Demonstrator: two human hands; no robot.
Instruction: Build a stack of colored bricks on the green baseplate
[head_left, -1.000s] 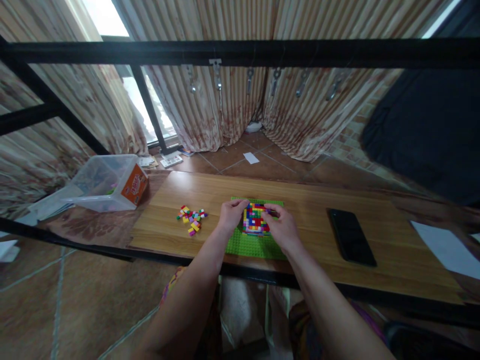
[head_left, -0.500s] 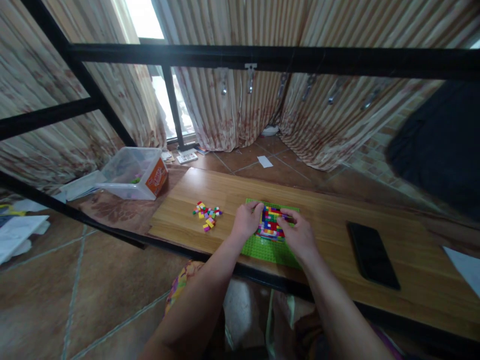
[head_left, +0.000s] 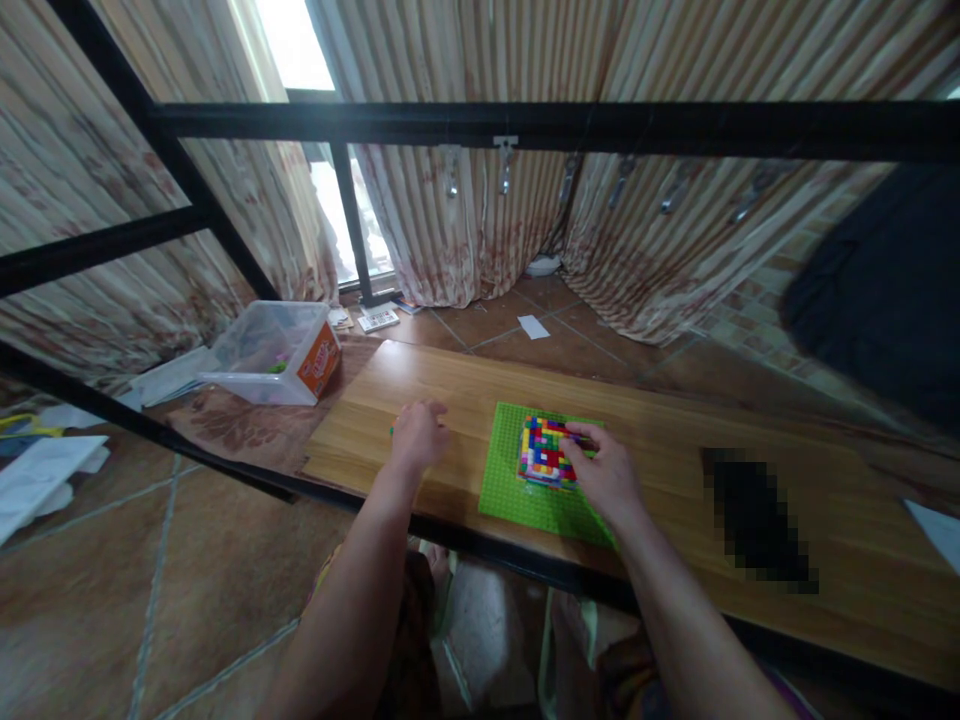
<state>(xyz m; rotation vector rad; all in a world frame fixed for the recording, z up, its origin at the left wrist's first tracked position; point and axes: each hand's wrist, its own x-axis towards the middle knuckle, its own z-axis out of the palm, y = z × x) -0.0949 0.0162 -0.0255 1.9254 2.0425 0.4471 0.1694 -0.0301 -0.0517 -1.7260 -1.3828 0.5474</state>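
- The left hand (head_left: 420,437) is covering the tabletop (head_left: 461,400) beneath it, only a tiny green piece (head_left: 391,430) peeking out.
- The right hand (head_left: 606,475) is hiding the right side of the brick block (head_left: 541,455); whether it is pinching anything, I'm not managing to tell.
- Coarse squares are masking a dark object (head_left: 759,520).
- Lettering on the orange label (head_left: 319,362) is looking too small to read.
- White paper (head_left: 936,532) is running out of sight at the right.

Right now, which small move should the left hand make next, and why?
Perhaps pinch the small green piece: it peeks out beside the left hand, off the green baseplate, while the right hand is at the multicoloured brick build.
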